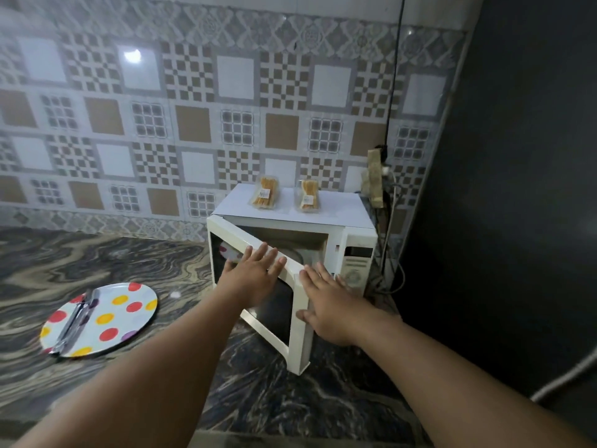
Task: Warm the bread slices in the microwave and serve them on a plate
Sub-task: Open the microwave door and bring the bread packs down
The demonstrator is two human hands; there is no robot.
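The microwave (292, 253) sits on the marbled counter (129, 253) at the back, close to the tiled wall (193, 108) behind it and a dark wall (517, 189) on its right. A cable (392, 92) and a plug block (376, 176) fill the narrow gap at its back right corner. Left of the microwave the counter runs open and wide; in front of it there is bare counter up to the near edge.

The door (284, 305) is hinged on the left side of the microwave and stands partly open, its free edge swung out toward the camera, so its long axis runs from the hinge diagonally forward and right. The cavity shows behind it.

The left hand (255, 273) lies flat on the door's top edge and outer face, fingers straight and spread. The right hand (329, 302) is laid on the door's free edge, fingers straight on its top corner and thumb on the front; neither hand curls around anything.

Two bread packs (265, 194) stand side by side on top of the microwave, near its back, their long axes running front to back.

Well left of the microwave, a dotted plate (103, 318) lies on the counter with tongs (74, 321) laid across it, pointing from the near left up toward the wall.
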